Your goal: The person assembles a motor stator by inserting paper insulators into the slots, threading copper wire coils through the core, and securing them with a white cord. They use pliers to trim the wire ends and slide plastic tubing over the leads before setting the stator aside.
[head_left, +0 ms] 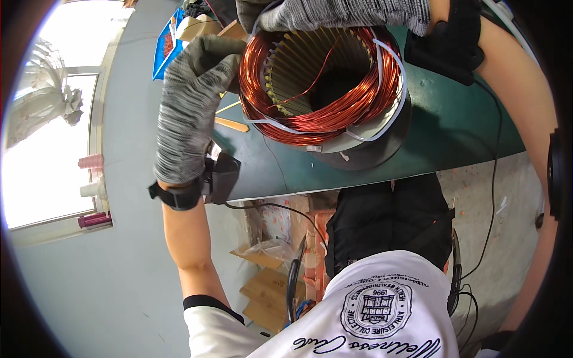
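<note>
Copper coils are ringing the stator on the desk, looking mostly laid with a loose wire seemingly unfinished, and I'm seeing left hand and right hand at the rim, fingers' grip unclear.

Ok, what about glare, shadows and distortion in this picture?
Head view: the window is blown out white; the green table's front edge bows; the copper windings show bright highlights; the stator's bore falls into dark shadow.
</note>
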Demonstrator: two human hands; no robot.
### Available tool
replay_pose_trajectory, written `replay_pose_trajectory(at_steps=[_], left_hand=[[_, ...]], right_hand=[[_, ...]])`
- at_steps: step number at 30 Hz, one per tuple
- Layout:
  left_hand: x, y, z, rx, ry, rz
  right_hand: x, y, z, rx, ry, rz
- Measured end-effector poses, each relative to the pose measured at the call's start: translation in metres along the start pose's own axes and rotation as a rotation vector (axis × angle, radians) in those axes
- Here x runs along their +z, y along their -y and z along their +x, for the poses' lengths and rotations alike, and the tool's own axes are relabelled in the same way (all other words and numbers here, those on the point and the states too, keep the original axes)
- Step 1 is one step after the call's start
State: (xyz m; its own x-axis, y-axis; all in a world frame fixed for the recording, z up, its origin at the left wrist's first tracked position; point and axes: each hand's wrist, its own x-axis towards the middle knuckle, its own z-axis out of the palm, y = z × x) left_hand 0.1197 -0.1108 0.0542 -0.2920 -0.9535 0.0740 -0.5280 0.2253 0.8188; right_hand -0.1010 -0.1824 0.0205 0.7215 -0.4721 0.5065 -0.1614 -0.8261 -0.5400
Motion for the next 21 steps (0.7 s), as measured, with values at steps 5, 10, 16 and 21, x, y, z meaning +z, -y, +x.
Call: replay_pose_trajectory(at_steps=[5, 10, 16, 21], left_hand=[[-0.013, 0.004, 0.009, -0.036, 0.142, -0.011], [-0.006, 0.005, 0.002, 0.029, 0.072, 0.026], [-0.004, 0.018, -0.024, 0.028, -0.080, -0.057], [0.037, 0.028, -0.082, -0.234, -0.239, -0.486]], right_hand=[[-0.006, 0.004, 0.000, 0.003, 0.010, -0.045], [-0.012, 0.016, 0.000, 0.029, -0.016, -0.107], [-0.014, 0.040, -0.012, 0.164, -0.267, 0.104], [-0.021, 0.074, -0.103, -0.025, -0.540, -0.825]])
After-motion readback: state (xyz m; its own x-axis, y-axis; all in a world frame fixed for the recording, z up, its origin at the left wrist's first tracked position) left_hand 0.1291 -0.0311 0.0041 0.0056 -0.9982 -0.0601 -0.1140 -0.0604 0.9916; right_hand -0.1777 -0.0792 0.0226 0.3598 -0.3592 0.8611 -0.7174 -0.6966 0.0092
